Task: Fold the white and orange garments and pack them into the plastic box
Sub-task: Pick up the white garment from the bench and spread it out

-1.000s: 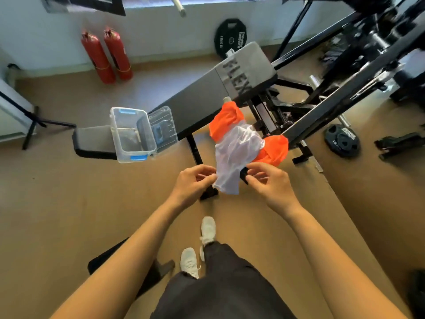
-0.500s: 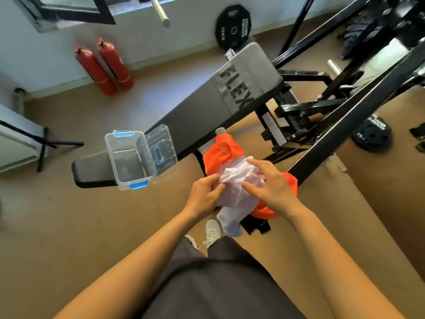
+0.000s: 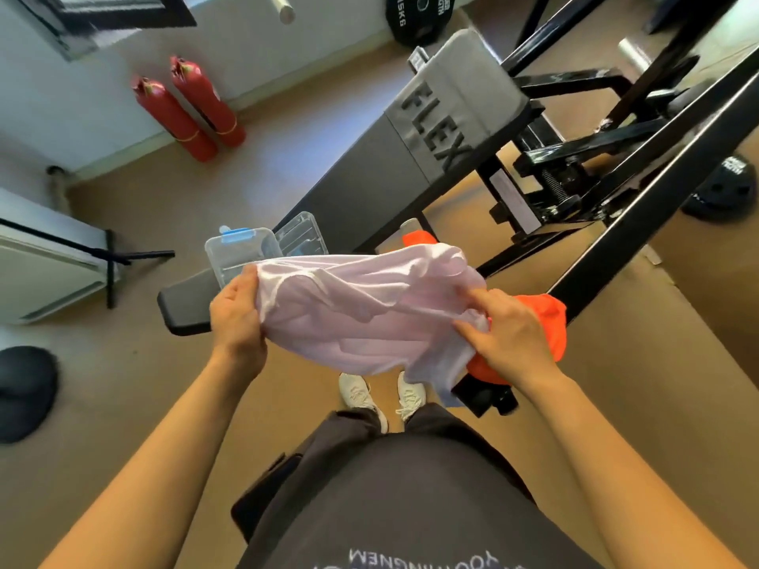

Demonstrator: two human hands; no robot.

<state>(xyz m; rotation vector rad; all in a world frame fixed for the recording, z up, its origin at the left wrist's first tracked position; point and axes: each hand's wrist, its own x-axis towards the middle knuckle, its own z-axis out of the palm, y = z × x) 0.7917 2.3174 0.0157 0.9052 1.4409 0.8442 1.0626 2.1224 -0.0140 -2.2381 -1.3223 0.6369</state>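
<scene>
While my left hand grips one end of the white garment and my right hand pinches the other, it stretches between them, held well apart. The orange garment shows behind my right hand. The plastic box sits open on the tabletop beyond.

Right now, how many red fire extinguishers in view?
2. The left extinguisher and the right extinguisher sit side by side at the foot of the wall, upper left. Others could be hidden outside the frame.
</scene>
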